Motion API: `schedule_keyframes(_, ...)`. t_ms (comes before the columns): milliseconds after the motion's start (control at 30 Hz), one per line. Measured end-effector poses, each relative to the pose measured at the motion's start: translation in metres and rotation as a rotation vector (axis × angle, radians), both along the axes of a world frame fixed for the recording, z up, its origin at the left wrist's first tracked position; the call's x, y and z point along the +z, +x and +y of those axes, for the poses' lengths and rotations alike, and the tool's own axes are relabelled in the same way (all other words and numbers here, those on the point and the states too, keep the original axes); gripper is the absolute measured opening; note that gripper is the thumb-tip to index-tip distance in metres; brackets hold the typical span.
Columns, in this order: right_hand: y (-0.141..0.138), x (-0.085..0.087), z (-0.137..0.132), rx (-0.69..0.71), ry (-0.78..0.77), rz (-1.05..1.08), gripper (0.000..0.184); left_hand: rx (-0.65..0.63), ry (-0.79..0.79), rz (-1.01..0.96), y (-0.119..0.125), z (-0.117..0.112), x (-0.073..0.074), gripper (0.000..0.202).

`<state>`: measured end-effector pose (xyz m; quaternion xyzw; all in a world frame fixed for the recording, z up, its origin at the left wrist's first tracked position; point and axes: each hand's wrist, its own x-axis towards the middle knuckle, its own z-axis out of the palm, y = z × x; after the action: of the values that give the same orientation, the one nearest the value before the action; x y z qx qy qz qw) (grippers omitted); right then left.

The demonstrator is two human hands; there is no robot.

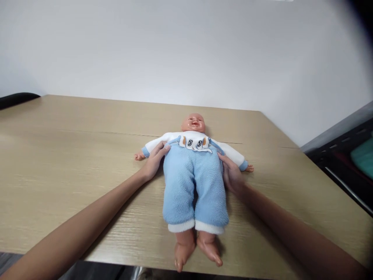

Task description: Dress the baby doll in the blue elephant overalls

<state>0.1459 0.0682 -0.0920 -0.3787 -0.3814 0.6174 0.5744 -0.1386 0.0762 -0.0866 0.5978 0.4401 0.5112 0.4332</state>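
Observation:
A baby doll lies on its back on the wooden table, head toward the wall and bare feet toward me. It wears fuzzy light-blue trousers with white cuffs, blue straps and an animal-face patch over a white long-sleeved top. My left hand grips the doll's side at the waist, below its outstretched arm. On the opposite side, my right hand holds the waist with the thumb on the blue cloth. The doll hides some fingers of both hands.
The light wooden table has thin seams across it and meets a pale wall at the back. A black curved object shows at the far left. Beyond the right edge stands a dark slotted container with teal material.

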Motion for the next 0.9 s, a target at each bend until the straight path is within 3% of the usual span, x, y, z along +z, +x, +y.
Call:
schedule_keyframes(167, 0.003, -0.008, 0.000, -0.025, 0.052, -0.142, 0.032, -0.045, -0.026, -0.043, 0.002, -0.004, 0.007, 0.039)
schedule_keyframes(367, 0.008, -0.020, 0.000, -0.066, 0.067, -0.201, 0.029, -0.066, -0.069, -0.135, -0.001, 0.000, -0.001, 0.035)
schedule_keyframes(633, 0.010, -0.007, -0.010, -0.127, 0.225, -0.479, 0.025, -0.062, -0.066, -0.154, -0.001, -0.002, 0.004, 0.038)
schedule_keyframes(900, 0.014, -0.022, 0.003, -0.059, 0.118, -0.232, 0.030, -0.002, -0.053, -0.186, 0.000, 0.001, -0.003, 0.043)
